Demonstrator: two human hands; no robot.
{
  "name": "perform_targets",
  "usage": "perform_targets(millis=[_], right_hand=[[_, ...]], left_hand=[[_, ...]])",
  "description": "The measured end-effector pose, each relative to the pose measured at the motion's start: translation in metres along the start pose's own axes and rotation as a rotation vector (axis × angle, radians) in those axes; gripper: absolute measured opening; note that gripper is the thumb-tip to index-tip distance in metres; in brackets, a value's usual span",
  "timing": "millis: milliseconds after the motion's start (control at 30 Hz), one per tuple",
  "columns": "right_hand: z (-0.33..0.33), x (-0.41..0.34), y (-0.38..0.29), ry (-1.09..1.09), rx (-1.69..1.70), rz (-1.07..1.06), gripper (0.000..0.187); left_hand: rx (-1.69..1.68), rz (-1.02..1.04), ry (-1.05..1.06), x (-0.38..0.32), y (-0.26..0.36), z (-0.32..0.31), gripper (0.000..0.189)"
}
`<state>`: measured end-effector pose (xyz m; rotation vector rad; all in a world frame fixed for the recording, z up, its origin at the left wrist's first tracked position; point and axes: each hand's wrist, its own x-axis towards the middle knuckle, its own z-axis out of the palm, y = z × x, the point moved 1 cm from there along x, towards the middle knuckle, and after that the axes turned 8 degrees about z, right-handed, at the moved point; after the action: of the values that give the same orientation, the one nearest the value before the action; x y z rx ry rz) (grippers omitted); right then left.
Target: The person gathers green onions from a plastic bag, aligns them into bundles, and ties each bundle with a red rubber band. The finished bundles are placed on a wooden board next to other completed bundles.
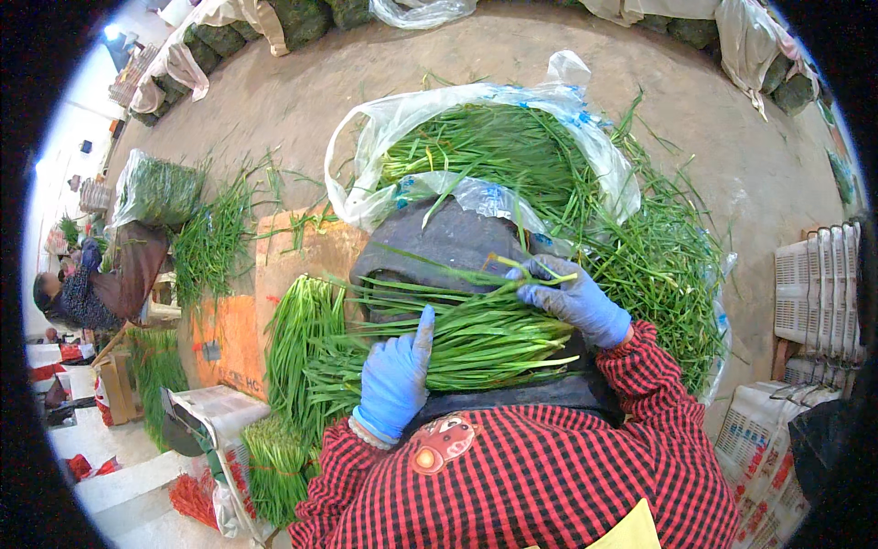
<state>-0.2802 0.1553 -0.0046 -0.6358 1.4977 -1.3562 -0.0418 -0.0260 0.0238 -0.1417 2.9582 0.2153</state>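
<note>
Across my lap lies a loose bunch of long green chives [487,336], its pale stalk ends towards the right. My left hand [394,388], in a blue glove, grips the bunch from the near side with the index finger stretched over the leaves. In its soiled blue glove, my right hand [579,302] pinches a few stalks [531,271] between thumb and fingers, just above the bunch's right end. Dark cloth [439,237] covers my knees beneath. Beyond them sits an open clear plastic bag [353,178] full of chives [480,147].
Loose chives [658,274] heap on the right. At left, sorted chives [305,343] lie by an orange board [230,336], with a tied bundle [274,460] nearer me. White plastic crates [813,288] stand far right. Another person [103,295] sits at far left beside a filled bag [161,192].
</note>
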Motion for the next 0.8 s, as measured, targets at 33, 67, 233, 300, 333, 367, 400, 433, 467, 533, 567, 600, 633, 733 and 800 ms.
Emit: perform_targets(millis=[33, 67, 233, 300, 333, 367, 400, 433, 467, 533, 567, 600, 633, 733, 800], right_hand=[[0.000, 0.000, 0.001, -0.036, -0.051, 0.011, 0.029], [0.000, 0.001, 0.003, -0.085, -0.014, 0.065, 0.031], [-0.008, 0.006, 0.003, -0.174, -0.021, 0.136, 0.032], [-0.018, 0.007, 0.000, -0.236, -0.080, 0.021, 0.032], [-0.025, 0.008, -0.003, -0.188, -0.212, -0.134, 0.034], [-0.035, 0.007, -0.005, -0.173, -0.023, -0.071, 0.038], [-0.045, 0.009, -0.006, -0.187, 0.204, -0.012, 0.040], [-0.054, 0.009, -0.009, -0.190, 0.405, -0.002, 0.042], [-0.063, 0.010, -0.013, -0.334, 0.571, -0.110, 0.048], [-0.078, 0.011, -0.022, -0.156, 0.172, 0.082, 0.050], [-0.082, 0.013, -0.030, -0.102, -0.101, 0.110, 0.050], [-0.084, 0.014, -0.039, -0.059, -0.198, 0.145, 0.050], [-0.083, 0.015, -0.050, -0.020, -0.285, 0.150, 0.050], [-0.063, 0.023, -0.083, -0.036, -0.479, -0.020, 0.049], [-0.041, 0.031, -0.091, -0.042, -0.881, -0.196, 0.051]], left_hand=[[0.033, 0.052, 0.107, 0.001, 0.001, -0.004, 0.091], [0.066, 0.109, 0.213, 0.002, 0.002, -0.009, 0.088], [0.128, 0.198, 0.122, 0.024, -0.005, -0.017, 0.081], [-0.025, 0.234, 0.073, 0.031, -0.009, -0.015, 0.080], [-0.021, 0.254, 0.123, 0.032, -0.009, -0.014, 0.080], [-0.021, 0.251, 0.111, 0.033, -0.009, -0.012, 0.079], [-0.027, 0.243, 0.115, 0.032, -0.007, -0.008, 0.078], [-0.034, 0.237, 0.102, 0.031, -0.006, -0.005, 0.078], [0.006, 0.253, 0.169, 0.029, -0.005, -0.002, 0.074], [0.006, 0.240, 0.201, 0.027, -0.004, 0.003, 0.072], [0.014, 0.235, 0.206, 0.026, -0.004, 0.006, 0.071], [0.017, 0.235, 0.206, 0.024, -0.004, 0.007, 0.070], [0.025, 0.233, 0.196, 0.024, -0.004, 0.009, 0.070], [0.061, 0.222, 0.207, 0.023, -0.003, 0.010, 0.070], [0.074, 0.219, 0.208, 0.023, -0.002, 0.010, 0.070]])
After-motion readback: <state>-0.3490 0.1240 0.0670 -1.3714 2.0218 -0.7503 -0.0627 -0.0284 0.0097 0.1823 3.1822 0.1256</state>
